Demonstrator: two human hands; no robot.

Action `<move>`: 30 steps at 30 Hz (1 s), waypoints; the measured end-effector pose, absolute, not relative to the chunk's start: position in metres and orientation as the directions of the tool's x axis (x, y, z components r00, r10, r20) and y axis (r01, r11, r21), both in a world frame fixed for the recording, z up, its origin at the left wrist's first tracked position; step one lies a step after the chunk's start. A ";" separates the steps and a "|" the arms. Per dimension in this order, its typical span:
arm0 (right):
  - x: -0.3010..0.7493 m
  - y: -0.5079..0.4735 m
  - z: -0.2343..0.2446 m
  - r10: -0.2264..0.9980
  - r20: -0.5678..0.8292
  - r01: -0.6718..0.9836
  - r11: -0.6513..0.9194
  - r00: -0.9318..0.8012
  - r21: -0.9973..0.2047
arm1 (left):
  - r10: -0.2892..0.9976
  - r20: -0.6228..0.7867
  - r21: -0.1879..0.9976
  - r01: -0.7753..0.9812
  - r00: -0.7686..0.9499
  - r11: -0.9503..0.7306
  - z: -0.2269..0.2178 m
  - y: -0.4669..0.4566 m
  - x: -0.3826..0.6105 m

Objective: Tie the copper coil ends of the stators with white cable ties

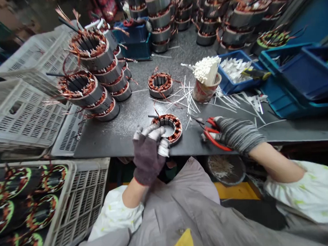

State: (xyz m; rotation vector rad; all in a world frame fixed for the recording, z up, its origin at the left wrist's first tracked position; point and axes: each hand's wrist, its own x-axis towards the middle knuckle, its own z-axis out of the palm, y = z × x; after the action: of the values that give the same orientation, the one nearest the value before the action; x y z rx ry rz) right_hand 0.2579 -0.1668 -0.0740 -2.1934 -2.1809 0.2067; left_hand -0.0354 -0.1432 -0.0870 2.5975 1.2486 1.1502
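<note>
A copper-wound motor stator (176, 129) lies near the front edge of the dark table, its ring open upward. My left hand (150, 152), in a dark purple glove with white-wrapped fingertips, grips its left side. The fingers cover part of the rim, and the thumb is at the front. To the right, my right hand (235, 132), in a grey striped glove, is closed round red-handled scissors (216, 138). Their dark blades point up and left, apart from the stator. A second stator (160, 86) sits just behind, with loose wire ends.
Stacked stators (102, 63) stand at the left, with more at the back. Thin white sticks (189, 98) lie scattered by a cup (204, 91) full of them. Blue bins (299, 82) are at the right. A crate (72, 183) of stators is lower left.
</note>
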 end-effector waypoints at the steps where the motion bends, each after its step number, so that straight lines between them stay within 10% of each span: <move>1: 0.268 -0.162 -0.078 0.995 -0.067 0.993 -0.081 0.075 -0.088 | 0.656 0.590 0.244 0.670 0.471 -0.701 -0.086 -0.145 -0.030; 5: 0.296 -0.147 -0.092 0.980 -0.009 0.980 -0.199 0.199 0.010 | 0.668 0.427 0.052 0.721 0.609 -0.691 -0.089 -0.139 -0.015; 19: 0.257 -0.180 -0.176 0.831 0.556 0.981 0.100 0.009 -0.164 | 0.775 0.277 -0.158 0.822 0.569 -0.547 -0.040 0.020 -0.060; 30: 0.255 -0.178 -0.169 0.829 0.556 0.964 0.104 0.053 -0.247 | 0.873 0.020 0.084 0.870 0.487 -0.487 -0.031 0.092 0.068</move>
State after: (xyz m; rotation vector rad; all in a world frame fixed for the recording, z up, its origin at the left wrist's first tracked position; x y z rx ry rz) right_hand 0.2551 -0.1784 -0.1687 -1.7513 -1.8013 -0.2953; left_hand 0.0677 0.0922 -0.0306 2.6547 1.5582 0.0919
